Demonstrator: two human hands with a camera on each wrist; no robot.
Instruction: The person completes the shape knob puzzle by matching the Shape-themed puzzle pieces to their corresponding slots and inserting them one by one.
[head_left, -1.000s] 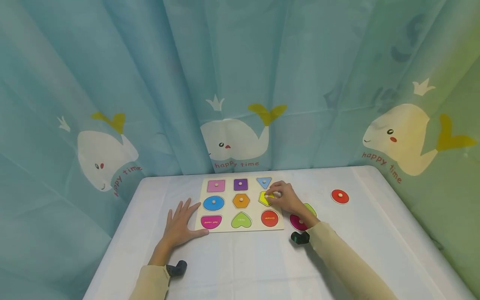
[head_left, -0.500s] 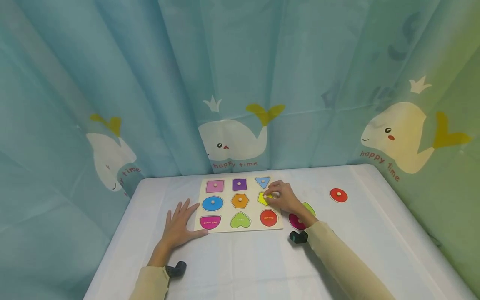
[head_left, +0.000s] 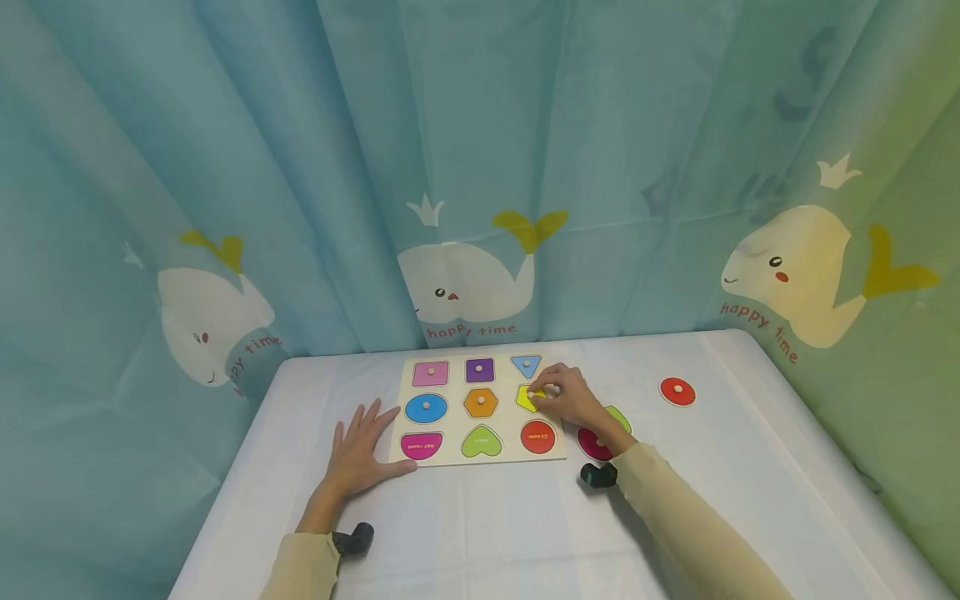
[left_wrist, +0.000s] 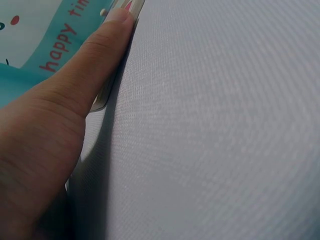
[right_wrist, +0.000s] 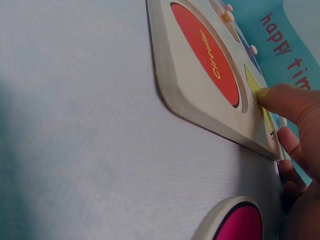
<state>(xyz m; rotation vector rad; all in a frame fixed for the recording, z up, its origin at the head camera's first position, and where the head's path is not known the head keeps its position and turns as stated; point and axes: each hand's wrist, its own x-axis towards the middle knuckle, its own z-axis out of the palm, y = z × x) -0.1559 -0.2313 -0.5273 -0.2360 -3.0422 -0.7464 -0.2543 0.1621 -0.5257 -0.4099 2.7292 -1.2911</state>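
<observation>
A cream wooden shape-puzzle board (head_left: 456, 427) lies near the table's back edge. My right hand (head_left: 572, 398) pinches the knob of the yellow pentagon piece (head_left: 524, 397), which sits in its slot at the board's right side. In the right wrist view the thumb presses at that pentagon (right_wrist: 252, 82). My left hand (head_left: 357, 452) rests with spread fingers at the board's left edge, thumb at the near corner. Knobbed pieces fill the back and middle rows, among them the orange hexagon (head_left: 487, 410) and blue oval (head_left: 415, 409). The front-row recesses, such as the red circle (head_left: 537, 437), show printed words.
Right of the board a magenta piece (head_left: 589, 444) and a green piece (head_left: 618, 417) lie partly hidden under my right wrist. Farther right on the white-covered table (head_left: 480, 533) lies a red circle piece (head_left: 669, 393). A blue whale-print curtain (head_left: 480, 125) hangs behind.
Both hands hold nearly the same positions, the right one still at the yellow pentagon. The head view has shifted slightly.
</observation>
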